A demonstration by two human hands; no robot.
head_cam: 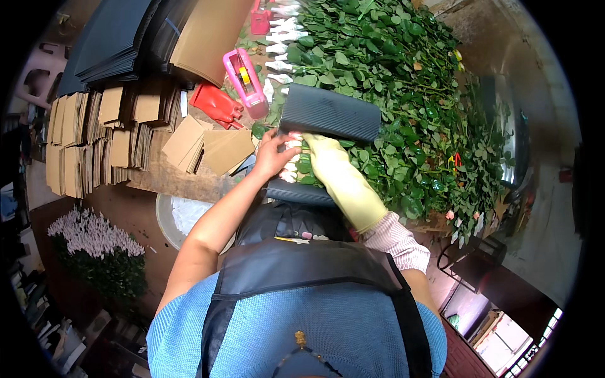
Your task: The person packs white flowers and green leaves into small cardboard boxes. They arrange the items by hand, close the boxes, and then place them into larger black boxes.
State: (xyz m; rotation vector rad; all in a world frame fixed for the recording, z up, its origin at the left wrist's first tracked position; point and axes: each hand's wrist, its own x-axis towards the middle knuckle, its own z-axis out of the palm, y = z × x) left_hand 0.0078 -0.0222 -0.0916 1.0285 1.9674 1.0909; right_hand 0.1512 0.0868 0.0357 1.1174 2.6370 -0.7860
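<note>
My bare left hand (275, 153) rests its fingers and thumb against a row of pale pink-white rose heads (289, 170) at the table's near edge. From the right, my right hand (309, 141), in a pale yellow rubber glove, reaches to the same blooms and their leafy stems; its fingers are mostly hidden. The roses lie between the raised flap of dark corrugated cardboard (331, 113) beyond them and its near part (300, 193) close to my apron. Whether either hand grips a stem cannot be told.
A pink tape dispenser (257, 101), a red rubber glove (215, 105) and loose cardboard pieces (229, 149) lie left. Stacked cardboard (73, 118) fills the far left. Leafy rose stems (378, 61) with white-sleeved heads cover the right. Below the table stand a round tub (165, 222) and bundled flowers (101, 250).
</note>
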